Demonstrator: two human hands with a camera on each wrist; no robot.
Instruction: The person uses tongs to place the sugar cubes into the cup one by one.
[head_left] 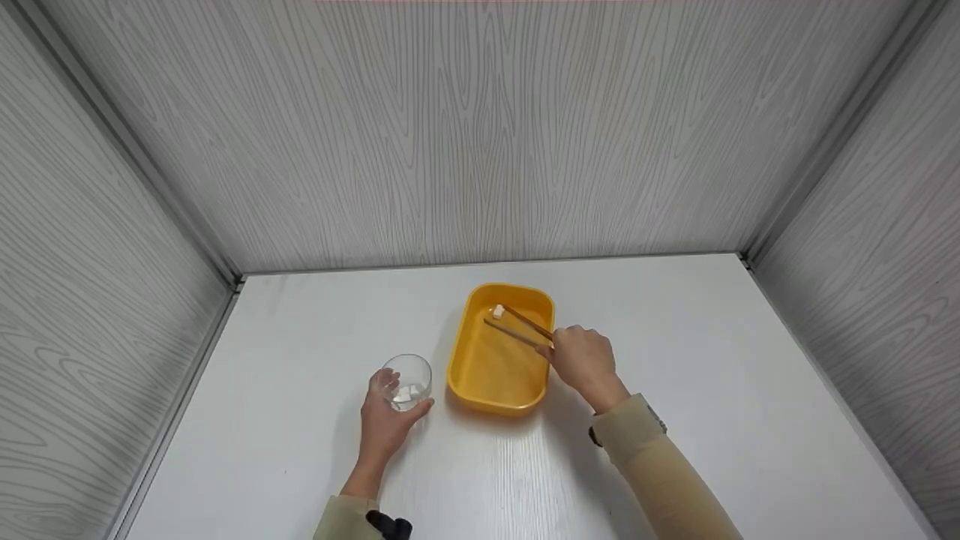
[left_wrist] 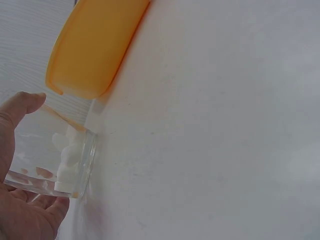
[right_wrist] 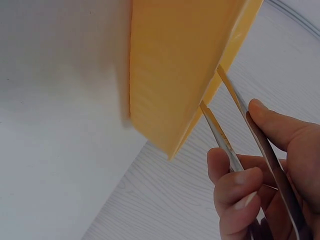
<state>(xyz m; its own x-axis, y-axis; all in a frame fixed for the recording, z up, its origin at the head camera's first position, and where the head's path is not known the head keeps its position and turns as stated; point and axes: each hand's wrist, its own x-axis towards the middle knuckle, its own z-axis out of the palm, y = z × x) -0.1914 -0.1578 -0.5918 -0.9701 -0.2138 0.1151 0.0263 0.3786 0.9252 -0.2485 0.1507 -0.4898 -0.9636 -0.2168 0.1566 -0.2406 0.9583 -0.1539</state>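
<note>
My left hand [head_left: 384, 424] holds a clear drinking glass [head_left: 421, 373], thumb on one side and fingers on the other. Several small white pieces [left_wrist: 70, 160] lie at the bottom of the glass. The right hand [head_left: 583, 360] grips metal tongs [head_left: 517, 335] over the right rim of a yellow tray [head_left: 487, 375]. Spread apart, the tongs' arms reach into the tray. One small white block [head_left: 499, 310] lies at the tray's far end, near the tip of the farther arm. In the right wrist view, the tray wall hides the tips and the block.
Both the tray and the glass are on a white tabletop [head_left: 315, 330], the glass left of the tray. Grey wood-grain panels [head_left: 480, 150] close off the back and both sides.
</note>
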